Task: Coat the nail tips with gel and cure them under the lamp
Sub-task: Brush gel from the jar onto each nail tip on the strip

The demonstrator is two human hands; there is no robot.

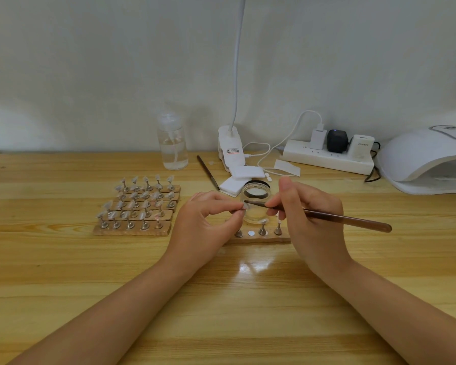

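Note:
My left hand (208, 222) pinches a small clear nail tip (245, 206) on its stand, lifted above the table. My right hand (311, 217) grips a brown gel brush (340, 218), and its bristle end touches the nail tip. Right behind them stands an open clear gel jar (256, 204). Below the hands lies a wooden strip (258, 238) with three metal stands and one bare magnet spot. Several wooden strips with many nail tips on stands (140, 206) sit to the left. The white curing lamp (427, 159) stands at the far right.
A clear pump bottle (173, 143), a second brush (208, 172), white wipes (244, 175), a clip lamp base (229, 148) and a power strip (327, 156) with chargers and cables line the back of the wooden table (221, 299).

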